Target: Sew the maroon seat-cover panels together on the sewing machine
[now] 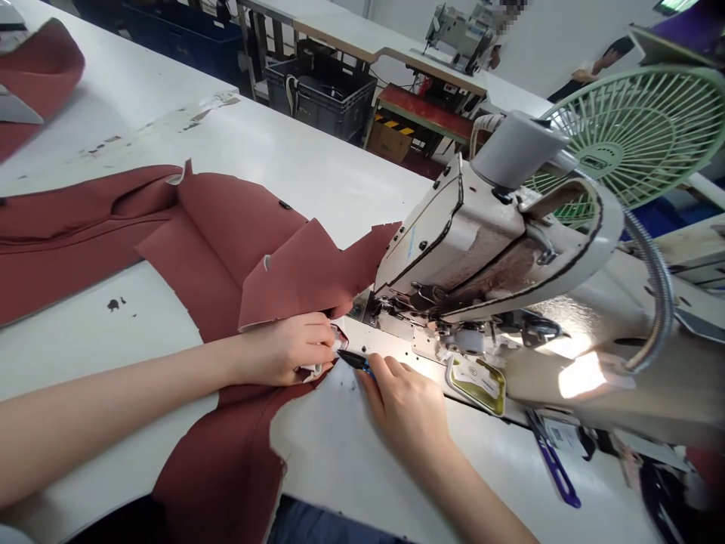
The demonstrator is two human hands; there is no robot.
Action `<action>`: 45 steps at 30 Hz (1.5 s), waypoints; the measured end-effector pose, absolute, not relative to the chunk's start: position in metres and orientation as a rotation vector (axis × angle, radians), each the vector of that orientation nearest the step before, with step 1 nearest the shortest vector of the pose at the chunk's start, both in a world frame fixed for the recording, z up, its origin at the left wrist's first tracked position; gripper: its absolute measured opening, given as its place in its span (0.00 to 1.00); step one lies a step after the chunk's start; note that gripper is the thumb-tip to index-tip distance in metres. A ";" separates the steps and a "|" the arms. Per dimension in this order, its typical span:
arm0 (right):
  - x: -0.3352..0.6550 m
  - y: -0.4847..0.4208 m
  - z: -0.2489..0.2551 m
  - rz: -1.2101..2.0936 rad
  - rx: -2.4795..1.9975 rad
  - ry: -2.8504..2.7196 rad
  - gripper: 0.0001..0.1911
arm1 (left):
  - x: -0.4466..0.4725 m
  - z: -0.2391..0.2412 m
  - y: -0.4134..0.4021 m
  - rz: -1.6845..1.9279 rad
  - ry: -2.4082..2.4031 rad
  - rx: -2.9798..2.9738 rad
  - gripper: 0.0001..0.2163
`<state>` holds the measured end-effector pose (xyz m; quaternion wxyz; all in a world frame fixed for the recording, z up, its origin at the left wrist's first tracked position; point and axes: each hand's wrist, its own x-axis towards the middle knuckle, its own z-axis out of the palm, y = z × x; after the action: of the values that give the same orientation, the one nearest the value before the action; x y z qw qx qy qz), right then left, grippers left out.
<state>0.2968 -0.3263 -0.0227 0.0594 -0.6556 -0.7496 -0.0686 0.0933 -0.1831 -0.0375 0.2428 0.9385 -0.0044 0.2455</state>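
Observation:
Dark red sewn fabric [215, 249] spreads over the white table, with part of it hanging toward my lap. My left hand [294, 349] is closed on a folded edge of this fabric, where some pale backing shows. In my right hand [405, 393] is a small pair of thread snips [356, 360] with dark blades and a bit of blue at the grip. Their tip points left and meets the fabric edge by my left fingers. I cannot tell whether the blades touch it. Just beyond my hands stands a sewing machine [453, 242], the fabric's far end beside its head.
A green fan [623, 151] stands behind the machine. On the right lie a small tray [479, 384] and a purple-handled tool [558, 468]. More red fabric [45, 83] is at far left. Beyond the table are a grey crate [322, 98], another sewing machine [461, 34] and people.

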 end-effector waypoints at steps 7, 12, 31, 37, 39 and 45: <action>0.296 -0.326 -0.023 -0.227 -1.972 -2.293 0.14 | 0.093 -0.039 -0.182 0.661 -0.006 2.582 0.05; 0.294 -0.326 -0.018 -0.280 -2.004 -2.297 0.14 | 0.094 -0.042 -0.181 0.668 -0.011 2.577 0.05; 0.294 -0.327 -0.026 -0.303 -1.979 -2.277 0.17 | 0.096 -0.035 -0.181 0.702 -0.021 2.550 0.07; 0.293 -0.329 -0.027 -0.162 -2.058 -2.258 0.14 | 0.098 -0.036 -0.181 0.748 -0.015 2.493 0.07; 0.294 -0.328 -0.025 -0.102 -2.085 -2.256 0.13 | 0.098 -0.035 -0.182 0.758 0.001 2.471 0.07; 0.325 -0.330 -0.002 0.105 -2.108 -2.331 0.14 | 0.096 -0.034 -0.180 0.734 0.022 2.391 0.06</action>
<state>0.3250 -0.3301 -0.0018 -0.0015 -0.6705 -0.7412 0.0333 0.0962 -0.1799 -0.0338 0.3149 0.9073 0.0082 0.2784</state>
